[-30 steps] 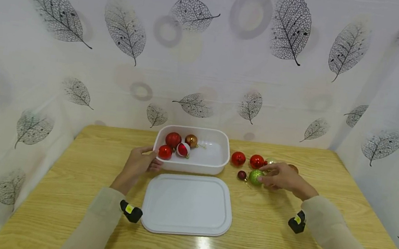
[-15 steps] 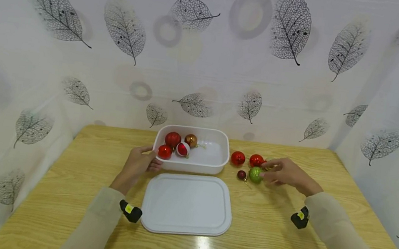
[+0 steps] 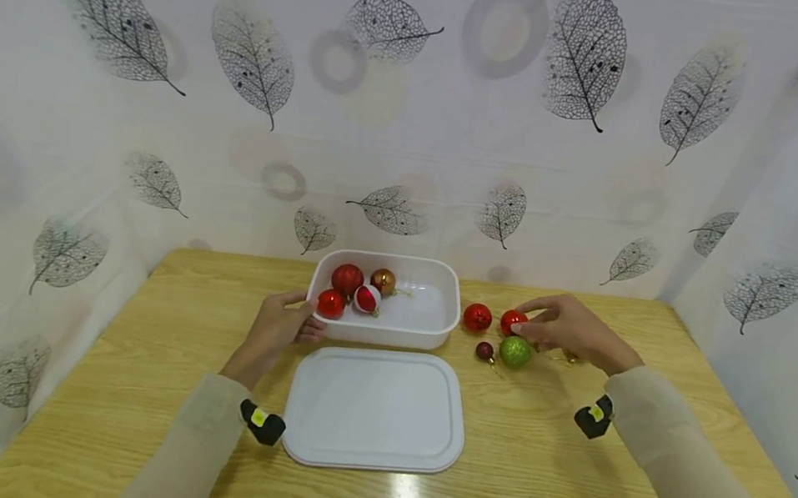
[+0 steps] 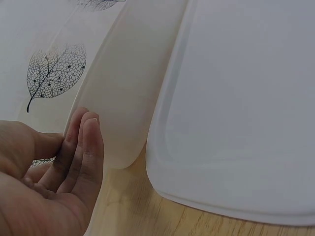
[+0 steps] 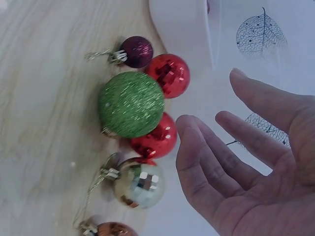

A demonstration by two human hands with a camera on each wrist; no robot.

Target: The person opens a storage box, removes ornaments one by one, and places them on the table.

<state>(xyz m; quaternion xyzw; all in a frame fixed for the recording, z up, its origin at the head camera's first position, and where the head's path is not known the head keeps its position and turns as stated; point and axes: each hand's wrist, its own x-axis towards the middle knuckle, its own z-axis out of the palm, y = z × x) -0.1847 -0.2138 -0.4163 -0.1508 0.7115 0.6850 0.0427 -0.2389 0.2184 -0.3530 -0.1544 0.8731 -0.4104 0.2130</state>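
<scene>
My left hand (image 3: 279,326) holds the near left corner of a white plastic box (image 3: 402,337), its fingers along the outside in the left wrist view. Two red Christmas baubles (image 3: 347,279), a red-and-white bauble (image 3: 366,299) and a gold bauble (image 3: 383,281) lie inside. Above the baubles at right, my right hand (image 3: 573,332) has its fingers spread, with nothing between them in the right wrist view. Its fingertips overlap a shiny red bauble (image 3: 512,322) in the head view. A glittery green bauble (image 5: 131,104) lies beside that one. The hand partly hides a mirrored pale-gold bauble (image 5: 139,184).
Another red bauble (image 3: 477,317) and a small dark-red bauble (image 3: 484,350) lie beside the box's right end. A copper bauble (image 5: 116,229) shows at the lower edge of the right wrist view. The white lid (image 3: 378,410) lies on the wooden table (image 3: 146,384) before the box.
My right hand has left the green bauble, lifted and moved back toward the red bauble behind it. The left hand stays at the box corner.
</scene>
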